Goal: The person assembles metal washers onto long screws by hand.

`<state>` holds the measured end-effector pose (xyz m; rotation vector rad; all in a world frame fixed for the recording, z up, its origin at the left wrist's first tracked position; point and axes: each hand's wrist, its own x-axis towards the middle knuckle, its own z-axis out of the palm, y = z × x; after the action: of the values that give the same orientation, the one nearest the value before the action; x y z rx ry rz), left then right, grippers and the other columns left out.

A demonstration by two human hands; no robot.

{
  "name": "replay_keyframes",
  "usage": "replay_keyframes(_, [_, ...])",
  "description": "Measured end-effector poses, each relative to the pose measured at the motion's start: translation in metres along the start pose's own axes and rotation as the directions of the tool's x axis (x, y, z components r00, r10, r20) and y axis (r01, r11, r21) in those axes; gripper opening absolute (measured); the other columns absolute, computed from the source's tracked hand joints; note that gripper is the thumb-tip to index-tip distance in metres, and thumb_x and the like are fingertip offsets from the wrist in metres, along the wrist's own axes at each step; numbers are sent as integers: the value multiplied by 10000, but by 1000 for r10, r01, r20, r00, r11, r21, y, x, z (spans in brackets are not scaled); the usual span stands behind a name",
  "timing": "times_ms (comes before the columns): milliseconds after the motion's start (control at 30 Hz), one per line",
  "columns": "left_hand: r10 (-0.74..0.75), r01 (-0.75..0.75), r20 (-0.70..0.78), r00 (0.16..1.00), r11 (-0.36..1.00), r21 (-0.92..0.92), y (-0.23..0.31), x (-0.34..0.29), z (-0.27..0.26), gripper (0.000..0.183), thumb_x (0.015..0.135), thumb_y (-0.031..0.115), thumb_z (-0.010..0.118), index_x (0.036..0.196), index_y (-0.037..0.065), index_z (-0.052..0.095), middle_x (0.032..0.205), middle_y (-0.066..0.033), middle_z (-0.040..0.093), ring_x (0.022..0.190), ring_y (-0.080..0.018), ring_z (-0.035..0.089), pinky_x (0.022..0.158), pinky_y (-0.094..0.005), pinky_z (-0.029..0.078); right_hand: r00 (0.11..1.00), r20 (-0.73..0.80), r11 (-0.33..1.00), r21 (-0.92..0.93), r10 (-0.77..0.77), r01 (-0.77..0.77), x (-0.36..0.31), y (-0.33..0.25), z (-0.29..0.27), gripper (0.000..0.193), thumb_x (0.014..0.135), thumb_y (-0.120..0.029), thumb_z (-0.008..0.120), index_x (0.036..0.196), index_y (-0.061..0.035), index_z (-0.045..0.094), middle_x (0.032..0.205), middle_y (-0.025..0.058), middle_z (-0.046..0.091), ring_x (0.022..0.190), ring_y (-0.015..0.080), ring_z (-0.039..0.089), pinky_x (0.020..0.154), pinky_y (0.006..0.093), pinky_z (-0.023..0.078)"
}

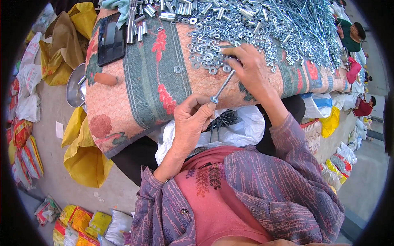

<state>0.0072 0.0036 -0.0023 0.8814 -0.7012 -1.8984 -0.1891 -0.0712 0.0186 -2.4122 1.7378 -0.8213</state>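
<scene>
My left hand is closed near the table's front edge, its thumb and fingers pinching a long metal bolt close to its head. The shank slants up and right, and its far end reaches the thumb of my right hand. That hand is bent over the edge of a pile of flat washers, its index finger and thumb curled close together. Whatever lies between those fingertips is too small and covered to name. A single washer lies apart on the cloth to the left.
Metal sleeves and long thin bolts cover the table's far side. A black phone, wooden handle and metal bowl are at left. A white sack with dark pieces sits before me. Filled sacks and other people surround me.
</scene>
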Motion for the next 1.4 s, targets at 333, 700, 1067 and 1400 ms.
replay_keyframes(333, [-45, 47, -23, 999, 994, 95, 3, 2, 0, 118, 849, 136, 622, 846, 23, 588, 612, -5, 538, 450, -12, 374, 382, -171, 244, 912, 341, 456, 791, 228, -409, -11, -10, -33, 166, 800, -38, 628, 962, -1, 629, 840, 17, 614, 706, 55, 559, 621, 205, 463])
replay_keyframes(700, [-365, 424, 334, 869, 897, -123, 28, 6, -6, 103, 840, 96, 609, 866, 8, 562, 638, -28, 531, 405, -15, 320, 363, -165, 213, 771, 629, 2, 775, 98, -632, -24, -37, -44, 152, 796, -24, 609, 940, 23, 618, 831, 79, 643, 704, 95, 601, 622, 219, 506])
replay_keyframes(1067, [-130, 144, 192, 973, 988, -61, 8, 5, 15, 326, 936, 297, 468, 1044, -10, 490, 844, -70, 559, 495, -76, 402, 414, -202, 293, 868, 446, 198, 851, 216, -487, -38, -38, -41, 179, 823, -44, 605, 986, 30, 597, 852, 76, 640, 710, 100, 603, 657, 235, 509])
replay_keyframes(1400, [-85, 79, 121, 989, 995, 53, 11, -6, 23, 245, 949, 253, 452, 880, 19, 474, 780, -90, 556, 397, -51, 328, 346, -201, 242, 876, 404, 359, 802, 263, -477, -50, -21, -37, 349, 841, -69, 593, 1172, 13, 517, 994, 90, 624, 944, 142, 599, 840, 268, 473])
